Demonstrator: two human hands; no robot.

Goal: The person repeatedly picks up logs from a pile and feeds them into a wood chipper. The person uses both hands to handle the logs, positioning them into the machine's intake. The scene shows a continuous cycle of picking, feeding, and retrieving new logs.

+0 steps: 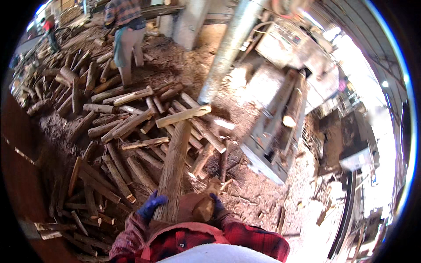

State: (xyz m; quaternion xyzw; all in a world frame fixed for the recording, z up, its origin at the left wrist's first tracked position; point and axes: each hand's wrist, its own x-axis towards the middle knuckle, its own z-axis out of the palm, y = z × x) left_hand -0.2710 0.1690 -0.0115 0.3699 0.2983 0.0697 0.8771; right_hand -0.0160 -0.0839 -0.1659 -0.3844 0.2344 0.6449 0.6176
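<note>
One gloved left hand (pixel 151 206) grasps the near end of a long log (pixel 174 171), which extends far toward the woodpile (pixel 127 127). The right hand (pixel 216 203) contacts the right side of a short log (pixel 203 210) near the wearer; its fingers are partly hidden, so its grip cannot be determined. At far right, a metal trough (pixel 262 164) carries another log (pixel 294 105).

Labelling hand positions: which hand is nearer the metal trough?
Right: the right hand is left of the metal trough; the left hand is farther left, against the long log.
</note>
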